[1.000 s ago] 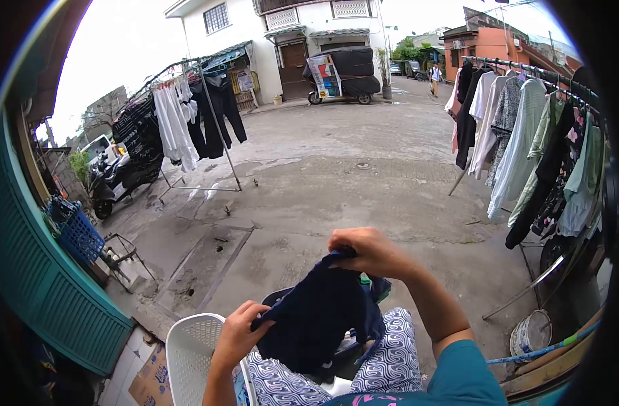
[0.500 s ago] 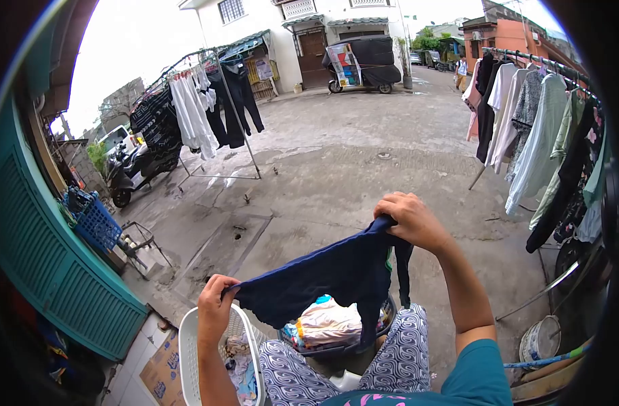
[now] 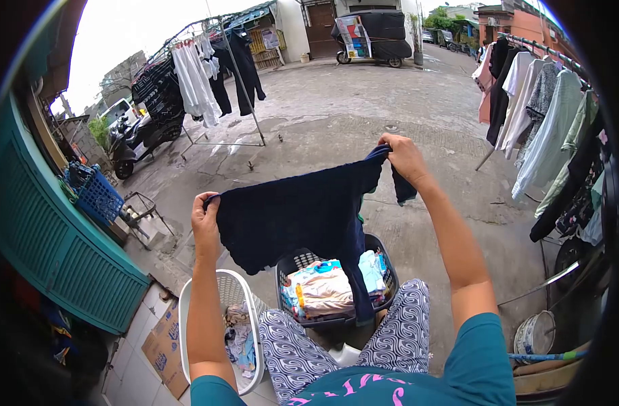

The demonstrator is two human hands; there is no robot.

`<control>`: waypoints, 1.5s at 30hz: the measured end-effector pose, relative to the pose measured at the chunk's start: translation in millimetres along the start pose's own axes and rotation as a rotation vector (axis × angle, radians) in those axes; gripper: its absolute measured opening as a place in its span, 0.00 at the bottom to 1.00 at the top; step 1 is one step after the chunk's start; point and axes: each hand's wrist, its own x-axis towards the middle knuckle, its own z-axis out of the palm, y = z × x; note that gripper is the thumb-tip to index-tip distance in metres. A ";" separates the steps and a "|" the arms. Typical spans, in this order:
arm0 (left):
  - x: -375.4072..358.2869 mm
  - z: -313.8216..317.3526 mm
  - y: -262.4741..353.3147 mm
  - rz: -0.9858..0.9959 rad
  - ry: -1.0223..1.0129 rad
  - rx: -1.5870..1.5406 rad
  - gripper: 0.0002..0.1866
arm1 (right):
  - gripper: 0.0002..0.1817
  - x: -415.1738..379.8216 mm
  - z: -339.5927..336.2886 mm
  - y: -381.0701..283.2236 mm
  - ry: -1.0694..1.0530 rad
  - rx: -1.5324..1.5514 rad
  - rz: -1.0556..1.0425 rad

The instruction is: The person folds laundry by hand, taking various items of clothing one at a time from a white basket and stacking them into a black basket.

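A dark navy garment [image 3: 289, 216] hangs stretched between my two hands, its upper edge pulled nearly straight. My left hand [image 3: 204, 211] pinches its left corner, while my right hand [image 3: 403, 157] grips the bunched right end higher up. One narrow part of the cloth droops past my right wrist, and another strip hangs down over the dark laundry basket [image 3: 287, 318] between my knees. Folded clothes [image 3: 326, 287] in pale, blue and yellow fill that basket. Left of my legs stands a white laundry basket [image 3: 185, 338] with crumpled clothes [image 3: 239, 342] at its bottom.
Clothes hang on a rack [image 3: 255, 128] at the far left and on another rack [image 3: 536, 47] at the right. A blue crate [image 3: 99, 193] sits by the teal shutter [image 3: 72, 264]. A motor scooter [image 3: 140, 149] and a covered tricycle [image 3: 380, 37] are parked farther off.
Both hands have lifted the navy garment higher and farther forward, so more of it is spread out. More of the folded clothes in the dark basket now shows beneath it.
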 end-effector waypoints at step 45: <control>-310.1 26.9 -76.1 -0.286 -0.410 1.431 0.24 | 0.19 -318.4 105.8 22.5 -0.773 -0.631 0.156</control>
